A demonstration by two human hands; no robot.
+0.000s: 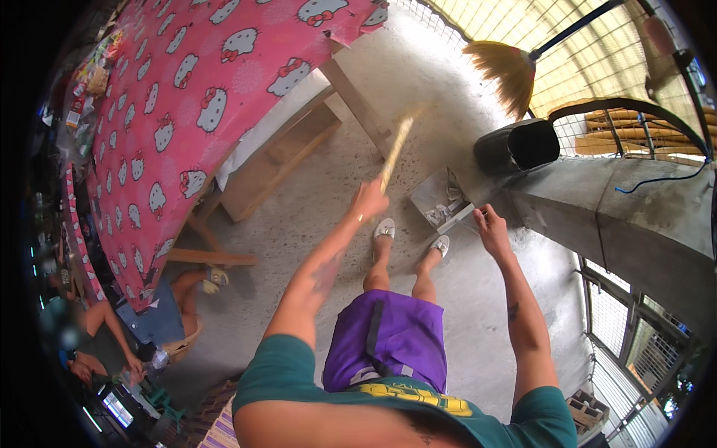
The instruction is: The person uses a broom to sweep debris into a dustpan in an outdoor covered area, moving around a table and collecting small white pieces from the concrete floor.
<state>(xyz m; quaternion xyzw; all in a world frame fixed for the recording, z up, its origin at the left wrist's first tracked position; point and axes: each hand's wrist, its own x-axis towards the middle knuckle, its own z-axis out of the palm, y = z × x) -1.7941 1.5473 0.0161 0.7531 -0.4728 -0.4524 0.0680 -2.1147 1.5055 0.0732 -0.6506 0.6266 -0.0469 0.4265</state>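
Note:
My left hand point(370, 199) is closed round a yellow-tan stick point(398, 149). The stick points away from me, and its far end is smeared by motion. My right hand point(491, 225) is closed on the thin handle of a grey dustpan point(428, 196), held just right of my feet. Pale scraps point(441, 213) lie in the dustpan. Whether its underside touches the floor, I cannot tell.
A pink cartoon-print tablecloth point(175, 112) covers a table at left, with wooden legs and a plank below. A black bin point(517, 147), a hanging broom point(504, 71) and a concrete ledge point(635, 198) are at right. Another person point(104, 336) sits at lower left.

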